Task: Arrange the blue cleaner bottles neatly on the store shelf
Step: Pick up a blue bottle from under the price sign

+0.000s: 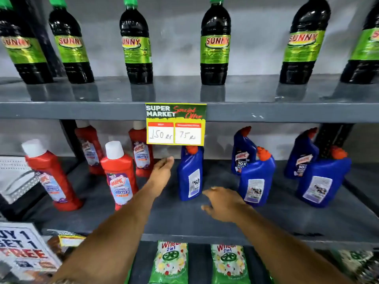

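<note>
Several blue cleaner bottles with red caps stand on the middle shelf (184, 220). The nearest blue bottle (190, 173) stands under the price tag with its back label facing me. Two more with back labels stand at the front right (256, 177) (323, 179), and two with front labels stand behind them (243, 151) (301, 154). My left hand (162, 171) reaches in just left of the nearest blue bottle, fingers apart, holding nothing. My right hand (222, 203) hovers low in front, to that bottle's right, fingers spread and empty.
Red Harpic bottles (120, 175) fill the shelf's left half, one (51, 177) leaning. A yellow price tag (175, 124) hangs from the upper shelf edge. Dark Sunny bottles (215, 44) line the top shelf. Green detergent packs (170, 263) sit below; a promo sign (22, 247) stands lower left.
</note>
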